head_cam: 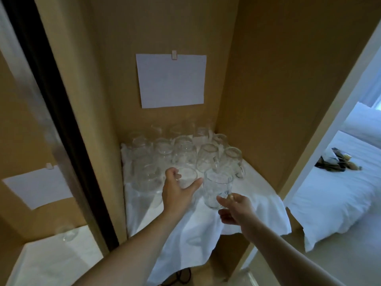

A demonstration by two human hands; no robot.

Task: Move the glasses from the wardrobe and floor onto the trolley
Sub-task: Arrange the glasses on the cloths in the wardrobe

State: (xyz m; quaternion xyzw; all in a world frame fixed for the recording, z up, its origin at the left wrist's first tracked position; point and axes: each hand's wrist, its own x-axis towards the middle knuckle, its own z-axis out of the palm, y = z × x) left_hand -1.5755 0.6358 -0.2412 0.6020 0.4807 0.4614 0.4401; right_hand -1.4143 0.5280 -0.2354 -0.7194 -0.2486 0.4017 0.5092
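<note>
The left hand [178, 187] is reaching with spread fingers [195, 182] around an upright glass [186, 178], while the right hand [235, 207] is pinching a nearer glass mug [217, 189].

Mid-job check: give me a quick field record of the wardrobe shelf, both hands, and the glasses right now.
place: wardrobe shelf covered by a white cloth
glasses: a cluster of clear glasses standing on the cloth, towards the back
left hand: fingers spread round a front glass, grip not yet closed
right hand: pinching the nearest glass low on its side
back wall: blank paper sheet taped up
trolley: not in view
right of wardrobe: bed through the opening
</note>
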